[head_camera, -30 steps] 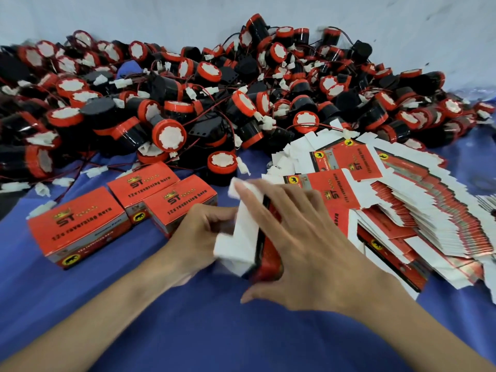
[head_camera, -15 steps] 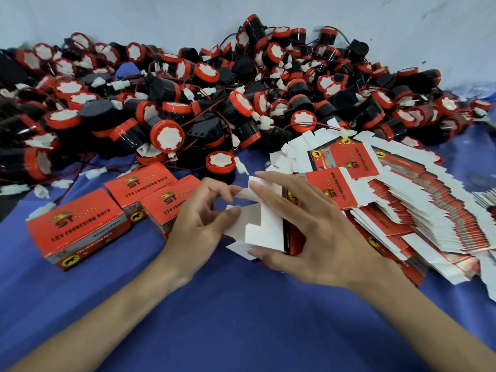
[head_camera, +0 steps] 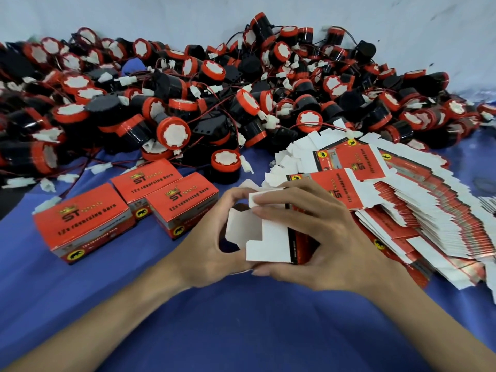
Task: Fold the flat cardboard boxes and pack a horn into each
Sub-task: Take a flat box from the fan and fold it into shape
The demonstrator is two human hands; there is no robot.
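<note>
While horns (head_camera: pixel 243 103) heap on the blue worktop (head_camera: pixel 241 331) against a pale wall (head_camera: pixel 161 14),
left hand (head_camera: pixel 204 251) and right hand (head_camera: pixel 335 237) both pinch one half-folded box (head_camera: pixel 268 237).

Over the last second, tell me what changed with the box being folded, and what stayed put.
The cardboard box, pressed nearly flat a second ago, has been opened out. Its white end flaps now spread toward the left hand, whose fingers uncurled and moved round them. The right hand kept its grip on the red body. The three finished boxes, the horn pile and the stack of flat boxes stayed put.
</note>
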